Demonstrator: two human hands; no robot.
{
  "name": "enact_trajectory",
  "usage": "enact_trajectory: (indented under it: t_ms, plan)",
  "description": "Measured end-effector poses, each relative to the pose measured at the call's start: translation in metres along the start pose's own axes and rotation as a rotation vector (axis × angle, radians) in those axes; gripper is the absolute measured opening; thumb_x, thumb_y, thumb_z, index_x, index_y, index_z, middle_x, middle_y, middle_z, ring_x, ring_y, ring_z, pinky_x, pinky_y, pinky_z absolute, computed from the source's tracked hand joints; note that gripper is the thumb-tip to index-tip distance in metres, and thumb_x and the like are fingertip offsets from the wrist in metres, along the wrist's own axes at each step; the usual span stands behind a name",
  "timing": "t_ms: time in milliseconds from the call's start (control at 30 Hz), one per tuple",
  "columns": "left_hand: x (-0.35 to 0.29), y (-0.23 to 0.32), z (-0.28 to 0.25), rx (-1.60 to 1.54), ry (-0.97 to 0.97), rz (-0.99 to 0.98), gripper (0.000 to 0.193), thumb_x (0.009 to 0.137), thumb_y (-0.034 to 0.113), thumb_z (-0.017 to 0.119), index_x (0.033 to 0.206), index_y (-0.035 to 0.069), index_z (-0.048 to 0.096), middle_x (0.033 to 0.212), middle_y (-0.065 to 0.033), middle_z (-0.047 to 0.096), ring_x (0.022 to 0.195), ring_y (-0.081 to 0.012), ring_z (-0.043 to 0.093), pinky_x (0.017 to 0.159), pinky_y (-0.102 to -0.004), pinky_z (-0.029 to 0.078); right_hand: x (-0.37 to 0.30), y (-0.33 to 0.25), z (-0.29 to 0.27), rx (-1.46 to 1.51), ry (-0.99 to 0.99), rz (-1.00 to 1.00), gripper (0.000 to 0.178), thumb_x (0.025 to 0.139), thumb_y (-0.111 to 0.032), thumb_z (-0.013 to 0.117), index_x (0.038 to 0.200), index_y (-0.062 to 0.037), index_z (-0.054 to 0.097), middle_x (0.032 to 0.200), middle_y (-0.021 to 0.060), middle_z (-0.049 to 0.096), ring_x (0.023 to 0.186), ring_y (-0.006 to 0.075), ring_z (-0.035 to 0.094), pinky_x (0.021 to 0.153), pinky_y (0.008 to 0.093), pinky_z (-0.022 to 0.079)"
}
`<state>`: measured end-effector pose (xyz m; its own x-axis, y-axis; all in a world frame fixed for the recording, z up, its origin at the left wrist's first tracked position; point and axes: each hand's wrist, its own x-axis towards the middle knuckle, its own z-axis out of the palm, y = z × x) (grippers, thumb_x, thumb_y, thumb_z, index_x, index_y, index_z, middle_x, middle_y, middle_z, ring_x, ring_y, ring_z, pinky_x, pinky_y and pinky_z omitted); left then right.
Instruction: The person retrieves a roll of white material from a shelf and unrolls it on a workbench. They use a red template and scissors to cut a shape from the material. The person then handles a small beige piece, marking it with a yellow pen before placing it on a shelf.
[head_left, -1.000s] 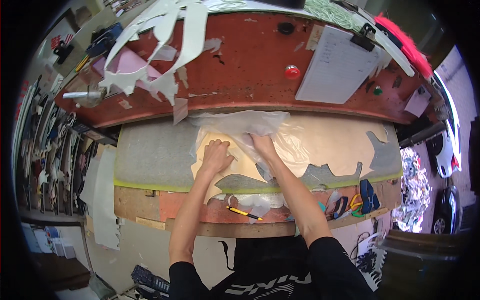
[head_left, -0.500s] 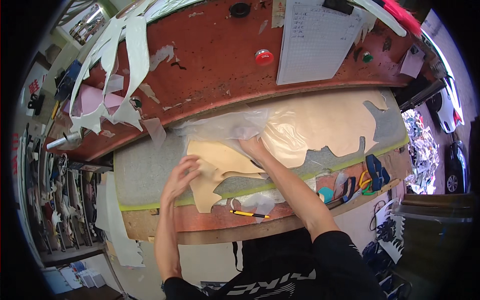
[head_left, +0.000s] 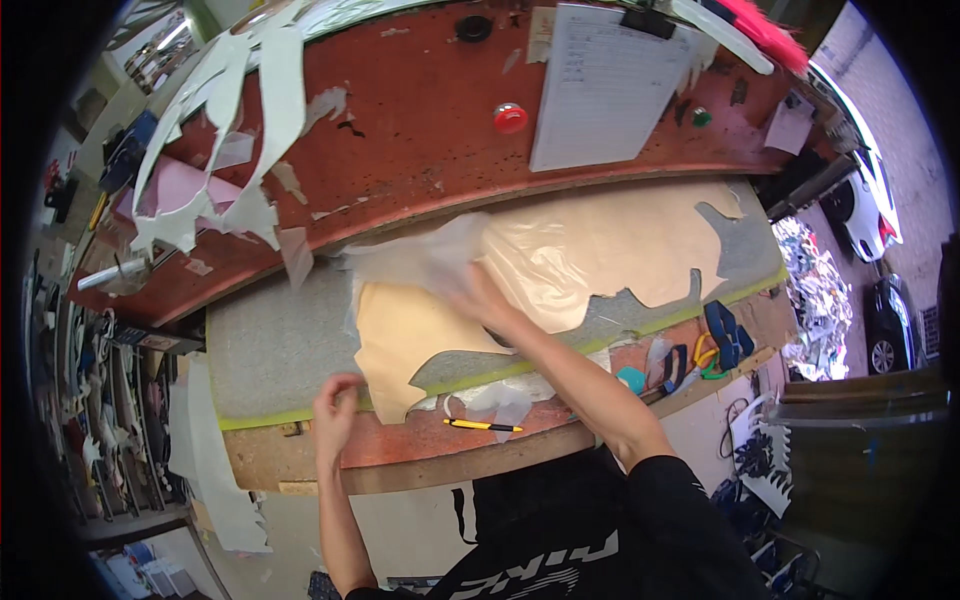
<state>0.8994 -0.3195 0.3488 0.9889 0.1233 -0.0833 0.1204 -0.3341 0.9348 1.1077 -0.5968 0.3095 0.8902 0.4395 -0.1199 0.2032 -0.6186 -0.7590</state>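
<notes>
A tan leather sheet point(head_left: 415, 325) with an irregular cut outline lies on the grey mat point(head_left: 270, 330). Its lower left flap hangs over the mat's yellow-green edge. Translucent plastic film point(head_left: 405, 255) covers its upper part and reaches past its left side. My right hand point(head_left: 462, 288) is on the film over the leather; motion blur and the film hide its fingers. My left hand point(head_left: 338, 402) is just left of the flap, fingers loosely bent and holding nothing. Farther right, a wider tan piece point(head_left: 630, 240) is spread out, part of it under shiny clear film point(head_left: 545, 270).
A yellow and black pen point(head_left: 482, 425) lies on the near ledge. To its right are scissors point(head_left: 705, 355), dark blue straps point(head_left: 728, 335) and a teal disc point(head_left: 630, 379). Behind the mat rises a red machine beam with a red button point(head_left: 510, 118) and a clipped paper sheet point(head_left: 600, 90).
My left hand has come off the leather, down and left, its fingers more bent. The leather's left part, rumpled before, lies flatter. My right hand has shifted slightly left with the film.
</notes>
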Motion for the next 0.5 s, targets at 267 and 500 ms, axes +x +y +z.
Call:
enact_trajectory:
  t_ms: [267, 500]
  plan:
    - [0.078, 0.100, 0.063, -0.089, 0.220, 0.285, 0.022, 0.098, 0.010, 0.055, 0.115, 0.000, 0.063, 0.122, -0.0106, 0.063, 0.116, -0.0214, 0.057, 0.103, -0.0344, 0.041, -0.102, -0.051, 0.028, -0.383, -0.028, -0.739, 0.043, 0.076, -0.027, 0.070, 0.114, -0.0080, 0.066, 0.111, 0.0133, 0.066, 0.110, 0.0300, 0.061, 0.097, 0.0430, 0.046]
    - [0.100, 0.099, 0.187, 0.436, -0.324, 0.604, 0.046, 0.087, 0.013, 0.066, 0.132, 0.004, 0.059, 0.147, -0.0194, 0.047, 0.141, -0.0391, 0.037, 0.116, -0.0469, 0.030, -0.171, -0.023, -0.093, -0.186, -0.014, -0.281, 0.023, 0.084, -0.024, 0.064, 0.101, -0.0092, 0.067, 0.088, 0.0128, 0.068, 0.087, 0.0356, 0.067, 0.075, 0.0465, 0.054]
